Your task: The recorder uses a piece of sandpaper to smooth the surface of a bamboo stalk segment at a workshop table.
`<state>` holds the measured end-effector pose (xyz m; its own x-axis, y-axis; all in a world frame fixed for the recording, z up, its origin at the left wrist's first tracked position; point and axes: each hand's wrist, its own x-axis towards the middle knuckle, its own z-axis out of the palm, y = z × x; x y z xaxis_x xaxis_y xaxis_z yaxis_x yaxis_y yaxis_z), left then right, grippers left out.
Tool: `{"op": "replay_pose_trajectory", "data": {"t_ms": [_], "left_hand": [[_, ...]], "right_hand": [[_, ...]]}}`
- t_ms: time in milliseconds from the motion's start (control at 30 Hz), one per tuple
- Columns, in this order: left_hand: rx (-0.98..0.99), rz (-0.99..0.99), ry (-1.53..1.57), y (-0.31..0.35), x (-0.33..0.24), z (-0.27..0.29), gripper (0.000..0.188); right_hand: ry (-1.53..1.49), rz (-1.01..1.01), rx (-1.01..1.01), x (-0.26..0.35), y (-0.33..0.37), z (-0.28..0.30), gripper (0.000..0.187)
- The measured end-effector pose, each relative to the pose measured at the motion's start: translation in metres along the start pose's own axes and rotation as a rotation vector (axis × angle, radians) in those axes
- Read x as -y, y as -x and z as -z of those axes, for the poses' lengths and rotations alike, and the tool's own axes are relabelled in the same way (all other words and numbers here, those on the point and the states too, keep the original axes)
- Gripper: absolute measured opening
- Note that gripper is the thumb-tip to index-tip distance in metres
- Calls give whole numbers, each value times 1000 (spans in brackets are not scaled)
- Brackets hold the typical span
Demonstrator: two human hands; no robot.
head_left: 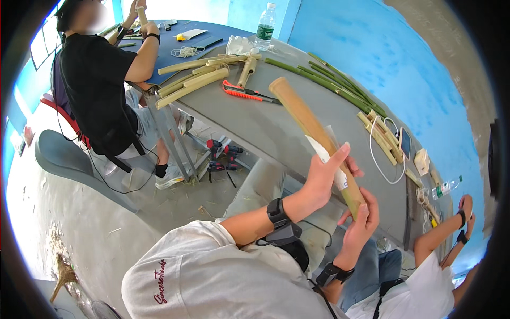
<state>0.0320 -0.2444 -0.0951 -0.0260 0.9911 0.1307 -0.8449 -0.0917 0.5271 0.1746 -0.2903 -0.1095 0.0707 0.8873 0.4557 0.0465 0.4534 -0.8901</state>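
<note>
A thick tan bamboo tube (300, 109) is held slantwise over the table's near edge, its far end raised toward the upper left. My left hand (325, 173) is closed round the tube's middle, with a white sheet (319, 149) wrapped partly about it under the fingers. Lower down, my right hand (363, 219) grips the tube's near end between thumb and fingers. Beyond the tube's far end, an orange-and-black utility knife (241, 91) lies on the grey table (239, 125).
Split bamboo pieces (194, 85), green stalks (329, 82) and a water bottle (265, 25) occupy the table. A phone (405, 142) and white cable (374, 154) lie right. One person (95, 74) sits left, another (409, 290) right. Power drills (223, 151) stand below.
</note>
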Motion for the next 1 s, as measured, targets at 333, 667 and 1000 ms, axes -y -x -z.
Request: {"op": "replay_pose_trajectory", "data": {"t_ms": [333,667,1000], "left_hand": [[77,-39,247,-37,-41,-14,24],[184,57,189,-44,11,-30,20],[46,-130,125,-28,11,-46,19]], "right_hand": [[-36,-71,-58,5,-20,36,32],[376,-65,23,30,-20,85,30],[231,-183,116,12,-32,120,32]]}}
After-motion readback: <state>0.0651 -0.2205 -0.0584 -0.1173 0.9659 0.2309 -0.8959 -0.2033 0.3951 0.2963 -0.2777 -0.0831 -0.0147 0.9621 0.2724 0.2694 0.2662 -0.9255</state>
